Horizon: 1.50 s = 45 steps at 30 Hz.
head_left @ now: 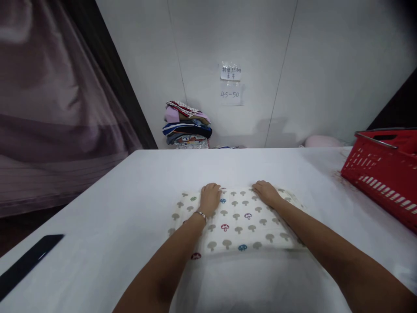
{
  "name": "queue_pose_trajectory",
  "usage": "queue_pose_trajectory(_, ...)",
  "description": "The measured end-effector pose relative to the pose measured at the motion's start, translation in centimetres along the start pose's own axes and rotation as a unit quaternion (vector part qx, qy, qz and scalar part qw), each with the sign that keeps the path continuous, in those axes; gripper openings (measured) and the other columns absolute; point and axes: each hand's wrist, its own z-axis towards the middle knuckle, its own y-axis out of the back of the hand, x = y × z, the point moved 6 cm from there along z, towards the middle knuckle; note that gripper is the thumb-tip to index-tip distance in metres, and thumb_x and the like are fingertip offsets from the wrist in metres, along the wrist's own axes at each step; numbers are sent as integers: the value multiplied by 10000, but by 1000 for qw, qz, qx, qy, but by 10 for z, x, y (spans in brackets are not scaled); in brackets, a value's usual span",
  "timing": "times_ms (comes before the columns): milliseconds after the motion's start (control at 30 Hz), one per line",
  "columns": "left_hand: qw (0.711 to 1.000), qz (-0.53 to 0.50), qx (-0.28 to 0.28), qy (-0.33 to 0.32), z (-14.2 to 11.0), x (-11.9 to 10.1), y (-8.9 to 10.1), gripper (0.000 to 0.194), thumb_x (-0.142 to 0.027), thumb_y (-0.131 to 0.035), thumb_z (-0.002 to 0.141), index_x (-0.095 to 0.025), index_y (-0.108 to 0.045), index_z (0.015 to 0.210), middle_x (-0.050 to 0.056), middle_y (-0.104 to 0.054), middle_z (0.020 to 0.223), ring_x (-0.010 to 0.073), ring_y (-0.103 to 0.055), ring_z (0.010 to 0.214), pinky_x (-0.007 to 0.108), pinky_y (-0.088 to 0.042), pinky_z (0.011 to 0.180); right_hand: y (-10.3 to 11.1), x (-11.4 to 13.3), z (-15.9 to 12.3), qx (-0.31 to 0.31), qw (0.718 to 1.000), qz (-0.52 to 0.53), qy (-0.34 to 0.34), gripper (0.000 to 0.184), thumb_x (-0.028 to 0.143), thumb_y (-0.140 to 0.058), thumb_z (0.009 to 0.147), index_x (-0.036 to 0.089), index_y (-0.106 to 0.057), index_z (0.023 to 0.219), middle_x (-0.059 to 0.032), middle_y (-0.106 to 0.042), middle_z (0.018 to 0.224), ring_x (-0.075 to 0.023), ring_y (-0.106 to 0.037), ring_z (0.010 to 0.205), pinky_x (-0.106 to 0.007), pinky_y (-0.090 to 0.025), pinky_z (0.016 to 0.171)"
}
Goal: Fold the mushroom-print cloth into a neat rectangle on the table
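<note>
A cream cloth (246,228) printed with grey, red, blue and green mushrooms lies spread in a rough rectangle on the white table (156,178). My left hand (210,198), with a bracelet at the wrist, rests on the far side of the cloth, its bent fingers closed at the edge. Farther right along that same edge, my right hand (266,193) has its fingers curled on the fabric too. The fingertips of both hands are partly hidden. My forearms cover parts of the cloth's left and right sides.
A red plastic basket (384,178) stands on the right of the table. At the left edge lies a dark flat object (29,261), like a phone. Beyond the table is a stack of folded fabrics (189,126). Paper notes (231,93) hang on the wall; a pinkish curtain (48,113) hangs left.
</note>
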Motion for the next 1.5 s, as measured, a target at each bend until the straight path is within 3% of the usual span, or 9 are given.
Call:
queue_pose_trajectory(167, 992, -7, 47, -115, -21, -37, -18, 442, -384, -329, 934, -221, -415, 1336, 47, -388, 1450, 218, -269, 1360, 448, -192, 1118, 3, 4, 0, -8, 1000, -3, 3, 321, 277, -360, 953, 186, -657, 1031, -101, -644, 1008, -220, -554, 956, -335, -386, 848)
queue_pose_trajectory(333, 993, 13, 64, -96, -27, -37, -31, 506, -431, -273, 940, -194, -381, 1373, 47, -336, 1482, 215, -222, 1390, 456, -169, 1138, 4, 33, -17, -36, 998, 34, 37, 447, 345, -330, 954, 171, -456, 1347, -139, -476, 1367, -258, -383, 1278, -454, -232, 1061)
queue_pose_trajectory(600, 990, 35, 94, -100, -15, -34, -30, 508, -409, -276, 939, -196, -365, 1392, 55, -307, 1493, 222, -210, 1396, 463, -162, 1139, 0, 64, -31, 70, 987, 125, 66, 583, 499, -279, 943, 185, -325, 1433, -99, -263, 1506, -232, -178, 1398, -464, -135, 1119)
queue_pose_trajectory(700, 985, 13, 142, -98, -16, -35, -23, 538, -455, -270, 934, -202, -345, 1403, 74, -268, 1507, 234, -187, 1403, 477, -176, 1127, 13, 54, -40, 70, 989, 127, 37, 583, 503, -273, 944, 190, -321, 1434, -94, -262, 1506, -230, -175, 1399, -458, -136, 1120)
queue_pose_trajectory(800, 987, -13, 121, -106, -36, -33, -8, 602, -528, -247, 923, -219, -266, 1440, 66, -174, 1535, 224, -115, 1417, 469, -132, 1138, 21, 24, -66, 40, 995, 85, -15, 587, 503, -274, 943, 186, -315, 1436, -95, -251, 1510, -228, -152, 1404, -450, -103, 1128)
queue_pose_trajectory(1000, 992, 6, 118, -51, -85, -8, -10, 646, -592, -300, 885, -240, -317, 1426, 59, -225, 1519, 254, -140, 1412, 496, -90, 1140, 6, -45, -114, 52, 987, 23, -153, 649, 549, -289, 918, 146, -315, 1427, -143, -229, 1511, -254, -176, 1397, -493, -133, 1110)
queue_pose_trajectory(1233, 986, 0, 163, -34, -84, -14, 3, 646, -564, -271, 898, -197, -309, 1428, 61, -195, 1526, 227, -119, 1417, 466, -101, 1141, 15, -42, -113, 90, 982, 50, -160, 618, 537, -271, 923, 176, -317, 1423, -127, -219, 1519, -250, -147, 1404, -486, -138, 1107)
queue_pose_trajectory(1400, 996, 38, 79, 19, -110, 19, 21, 595, -521, -329, 898, -231, -325, 1418, 71, -225, 1520, 244, -131, 1415, 503, -88, 1129, 17, -55, -148, 69, 974, 29, -213, 608, 515, -284, 928, 162, -315, 1422, -126, -216, 1520, -275, -159, 1399, -500, -219, 1086)
queue_pose_trajectory(1500, 995, 27, 82, 41, -125, 33, 21, 509, -488, -372, 891, -287, -417, 1356, 62, -307, 1493, 258, -206, 1396, 527, -149, 1110, 11, -65, -163, 60, 973, 49, -216, 600, 485, -305, 927, 123, -359, 1402, -134, -245, 1508, -275, -210, 1386, -445, -276, 1084)
